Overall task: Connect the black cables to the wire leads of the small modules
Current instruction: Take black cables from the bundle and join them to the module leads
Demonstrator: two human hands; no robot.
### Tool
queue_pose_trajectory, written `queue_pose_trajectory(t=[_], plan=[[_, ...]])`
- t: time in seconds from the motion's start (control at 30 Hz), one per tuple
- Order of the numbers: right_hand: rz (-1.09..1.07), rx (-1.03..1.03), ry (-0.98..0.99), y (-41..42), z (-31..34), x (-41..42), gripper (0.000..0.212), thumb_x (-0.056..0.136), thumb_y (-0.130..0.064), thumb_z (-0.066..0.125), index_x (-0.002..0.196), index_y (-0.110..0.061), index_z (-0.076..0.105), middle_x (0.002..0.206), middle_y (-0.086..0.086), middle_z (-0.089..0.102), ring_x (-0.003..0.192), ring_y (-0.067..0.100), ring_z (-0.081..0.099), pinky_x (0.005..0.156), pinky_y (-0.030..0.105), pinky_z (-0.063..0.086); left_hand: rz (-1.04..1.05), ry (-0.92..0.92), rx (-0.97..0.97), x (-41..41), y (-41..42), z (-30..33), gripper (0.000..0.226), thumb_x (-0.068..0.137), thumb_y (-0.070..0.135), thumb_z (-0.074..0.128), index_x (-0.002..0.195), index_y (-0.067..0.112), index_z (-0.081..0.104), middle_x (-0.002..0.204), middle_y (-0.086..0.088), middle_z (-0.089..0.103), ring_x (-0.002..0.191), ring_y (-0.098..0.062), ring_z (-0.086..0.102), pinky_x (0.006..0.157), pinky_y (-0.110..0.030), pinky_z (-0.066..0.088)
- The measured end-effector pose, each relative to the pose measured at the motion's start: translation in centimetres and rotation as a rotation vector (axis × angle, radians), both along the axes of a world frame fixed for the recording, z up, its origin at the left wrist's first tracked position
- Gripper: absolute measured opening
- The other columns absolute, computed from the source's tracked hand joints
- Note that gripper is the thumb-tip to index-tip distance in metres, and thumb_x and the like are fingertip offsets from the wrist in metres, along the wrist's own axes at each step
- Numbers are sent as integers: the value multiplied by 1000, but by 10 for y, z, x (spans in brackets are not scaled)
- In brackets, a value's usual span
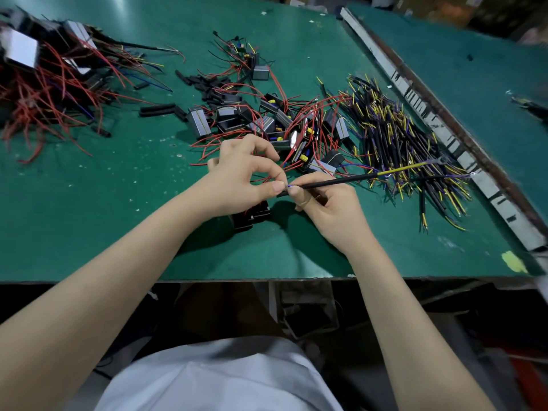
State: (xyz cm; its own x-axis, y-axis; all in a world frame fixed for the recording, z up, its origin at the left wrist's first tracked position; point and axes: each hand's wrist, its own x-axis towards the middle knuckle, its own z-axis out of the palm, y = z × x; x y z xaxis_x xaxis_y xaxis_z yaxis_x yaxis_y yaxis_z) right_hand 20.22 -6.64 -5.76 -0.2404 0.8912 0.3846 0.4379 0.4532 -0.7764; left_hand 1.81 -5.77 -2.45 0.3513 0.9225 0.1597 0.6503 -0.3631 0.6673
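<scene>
Pinching hands (284,188), black cable (335,181)

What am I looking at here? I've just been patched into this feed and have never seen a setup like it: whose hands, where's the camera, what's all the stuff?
There is no machine: a person works with two bare hands, and the single picture comes from a camera on their head, looking down at a green table.

The right hand grips one black cable, whose far end splits into a yellow lead and a ring terminal. The left hand pinches thin wire at the cable's near end, where the two hands meet. A small black module sits under the left hand.

To the right lies a pile of black cables. In the middle is a pile of small modules with red leads. Far left is a larger heap of red-wired parts.
</scene>
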Motion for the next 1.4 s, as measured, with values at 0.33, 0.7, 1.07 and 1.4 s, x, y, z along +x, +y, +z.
queue_pose_trajectory(t=[0.33, 0.7, 1.07, 1.4], plan=[[-59, 28, -40, 0, -1, -1, 15, 89, -32, 63, 86, -20, 70, 72, -20, 62, 68, -1, 58, 66, 23, 43, 104, 35, 118, 5, -5, -6, 23, 86, 35, 64, 68, 47, 55, 103, 18, 42, 107, -3, 18, 74, -28, 11], [-11, -111, 35, 0, 4, -2, 9, 94, -26, 57, 86, -30, 62, 66, -13, 61, 60, 2, 61, 63, 14, 45, 56, -72, -1, 1, 0, -5, 18, 86, 38, 63, 75, 51, 56, 101, 21, 46, 115, -10, 26, 91, -35, 21], [-38, -126, 53, -3, 3, -2, 9, 92, -24, 61, 91, -17, 66, 68, -9, 63, 63, 7, 63, 65, 26, 51, 100, 0, 133, 1, -7, -7, 7, 86, 40, 62, 82, 46, 61, 108, 20, 49, 116, -12, 28, 79, -26, 12], [-90, -124, 38, -7, 9, -7, 13, 91, -20, 63, 84, -30, 61, 78, -9, 64, 77, 23, 64, 73, 40, 51, 139, 120, 497, 5, -17, -7, 19, 79, 50, 62, 81, 34, 70, 104, 13, 57, 113, -17, 38, 83, -30, 14]])
